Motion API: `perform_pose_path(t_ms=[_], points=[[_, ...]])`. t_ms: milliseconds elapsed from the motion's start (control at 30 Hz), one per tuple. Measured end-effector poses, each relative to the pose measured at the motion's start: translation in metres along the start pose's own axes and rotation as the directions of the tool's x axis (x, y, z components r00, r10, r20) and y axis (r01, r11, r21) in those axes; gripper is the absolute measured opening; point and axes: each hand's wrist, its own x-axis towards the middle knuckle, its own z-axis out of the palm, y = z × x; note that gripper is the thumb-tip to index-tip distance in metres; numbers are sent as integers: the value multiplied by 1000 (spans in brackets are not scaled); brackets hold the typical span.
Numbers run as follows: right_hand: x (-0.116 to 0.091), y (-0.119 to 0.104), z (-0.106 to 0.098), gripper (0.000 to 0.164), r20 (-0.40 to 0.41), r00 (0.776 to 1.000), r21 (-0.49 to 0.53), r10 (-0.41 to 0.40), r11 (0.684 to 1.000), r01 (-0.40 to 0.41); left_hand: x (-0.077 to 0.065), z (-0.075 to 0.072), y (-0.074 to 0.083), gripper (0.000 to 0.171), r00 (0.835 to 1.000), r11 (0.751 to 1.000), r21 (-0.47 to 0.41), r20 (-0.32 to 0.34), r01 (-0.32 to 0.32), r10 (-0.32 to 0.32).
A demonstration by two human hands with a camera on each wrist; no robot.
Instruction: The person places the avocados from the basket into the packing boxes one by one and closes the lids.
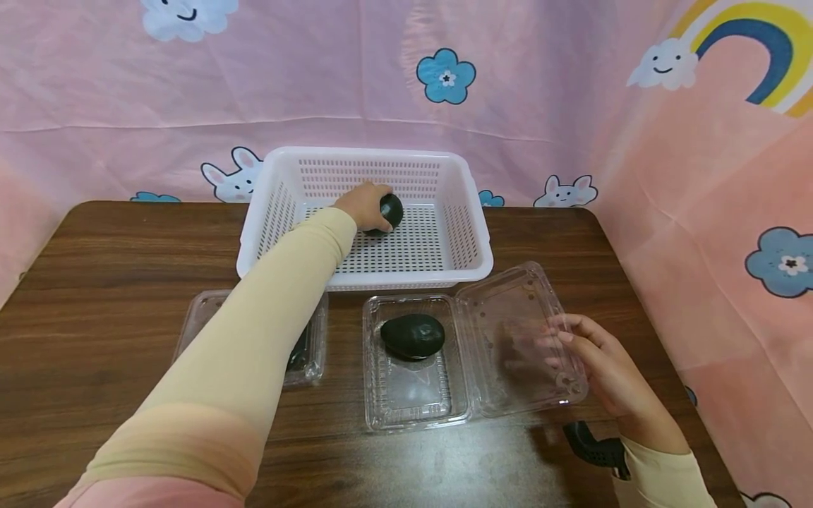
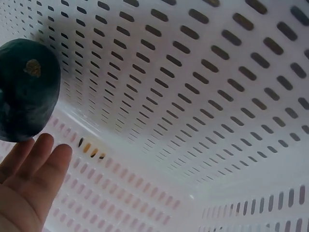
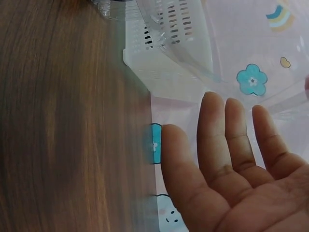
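Observation:
Inside the white basket (image 1: 365,280), my left hand (image 1: 363,206) grips a dark green avocado (image 1: 392,210). The left wrist view catches the stem end of that avocado (image 2: 29,89) against the fingertips (image 2: 58,157). Nearer me lies an opened clear plastic clamshell box (image 1: 406,420), with a second avocado (image 1: 413,336) in its base. Its lid (image 1: 508,353) tilts to the right, and my right hand (image 1: 600,360) touches the outer edge. In the right wrist view those fingers (image 3: 212,140) are fairly straight and spread beside the transparent plastic.
Left of the open box, another clear box (image 1: 311,370) with dark contents is partly covered by my left forearm. The basket stands at the back of the brown wooden table (image 1: 114,282). Pink printed cloth (image 1: 305,77) hangs behind and at the sides.

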Motion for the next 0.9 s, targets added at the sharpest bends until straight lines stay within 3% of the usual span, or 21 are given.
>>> perform_pose_path(t_ms=[500, 900], points=[[0, -1, -1, 26, 11, 1000, -4, -4, 1000, 4, -8, -3, 6, 76, 999, 999, -30, 28, -33, 34], [0, 0, -1, 25, 3, 1000, -3, -3, 1000, 3, -6, 2, 5, 82, 993, 1000, -9, 116, -11, 12]])
